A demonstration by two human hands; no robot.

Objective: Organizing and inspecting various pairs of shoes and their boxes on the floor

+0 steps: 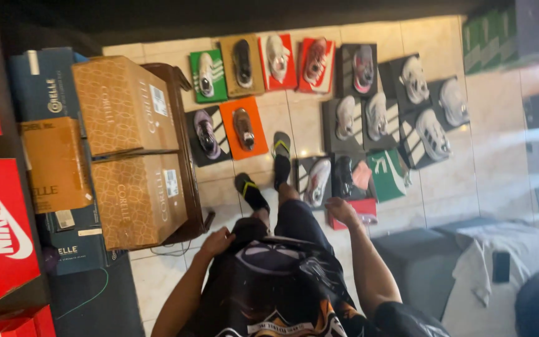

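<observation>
Left hand (218,242) rests loosely curled against the person's hip, holding nothing, beside the brown boxes (133,153) on a wooden table (185,112). Right hand (342,211) hangs slack and empty just over a red shoebox (357,215); shoes on boxes (369,100) line the tile floor (463,181).

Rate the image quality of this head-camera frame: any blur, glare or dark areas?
Head view: tilted, and soft all over; the right edge is washed out by glare over the pale floor tiles; the top strip and lower left are in deep shadow; the shoes on boxes stay recognisable; the left hand and right hand are slightly smeared.
</observation>
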